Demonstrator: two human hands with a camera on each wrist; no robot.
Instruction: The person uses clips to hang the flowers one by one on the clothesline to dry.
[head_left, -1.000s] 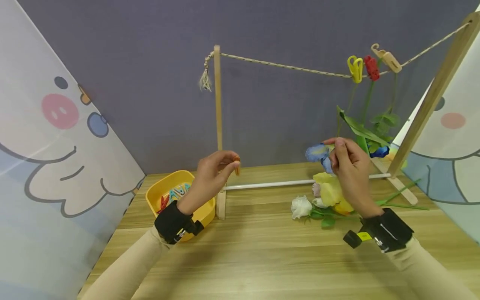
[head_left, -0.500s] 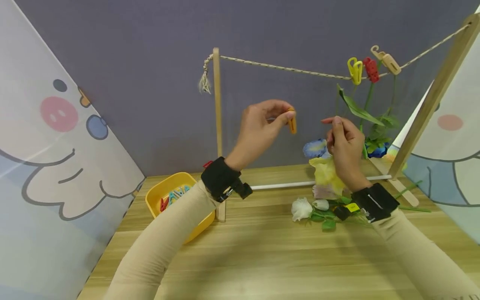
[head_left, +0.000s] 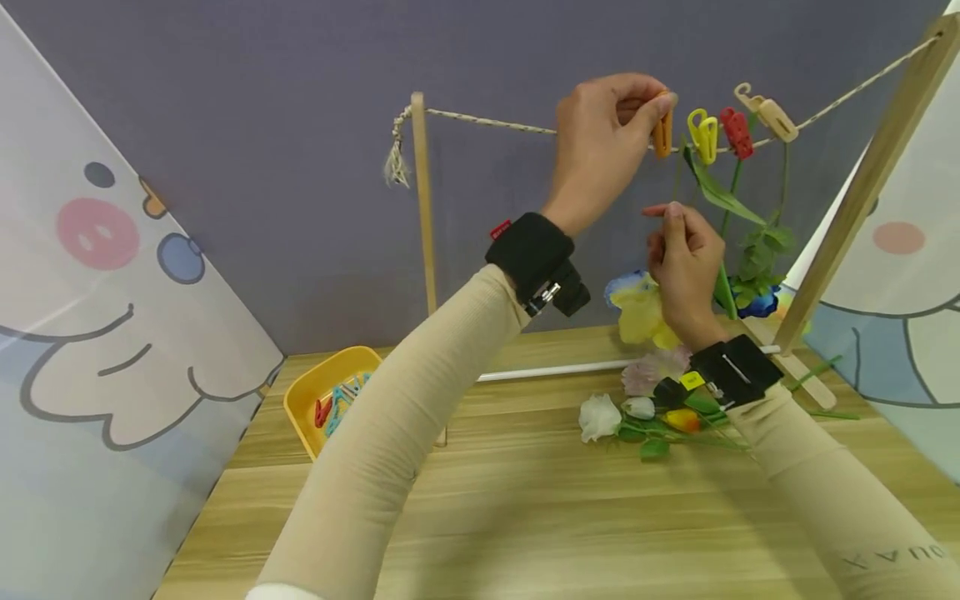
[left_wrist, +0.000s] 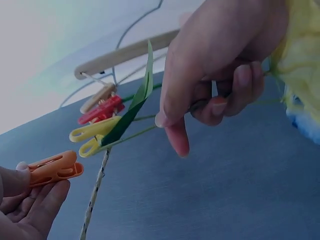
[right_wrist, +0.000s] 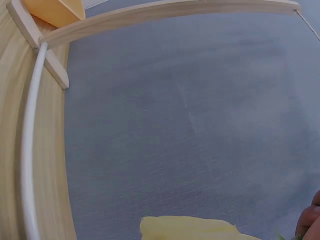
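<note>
My left hand [head_left: 654, 107] is raised to the rope [head_left: 487, 122] and pinches an orange clothespin [head_left: 662, 133], [left_wrist: 52, 168] just left of a yellow peg [head_left: 702, 133]. In the left wrist view the orange peg sits beside the rope [left_wrist: 95, 195], apart from it. Below, my right hand [head_left: 673, 223], [left_wrist: 210, 102] pinches a thin green stem with a long leaf [head_left: 718, 193]; its yellow flower [head_left: 641, 312], [right_wrist: 195, 230] hangs under the hand. A red peg [head_left: 736, 132] and a beige peg [head_left: 771, 115] hold other stems on the rope.
A wooden frame [head_left: 422, 225] with a slanted right post [head_left: 862, 192] carries the rope. A yellow tub [head_left: 315, 387] of pegs stands at the table's left. Loose flowers, one white [head_left: 600, 417], lie near the white rod [head_left: 555, 371].
My left hand rose and moved right with the orange peg, from table height up to the rope. My right hand lifted the yellow flower's stem a little higher.
</note>
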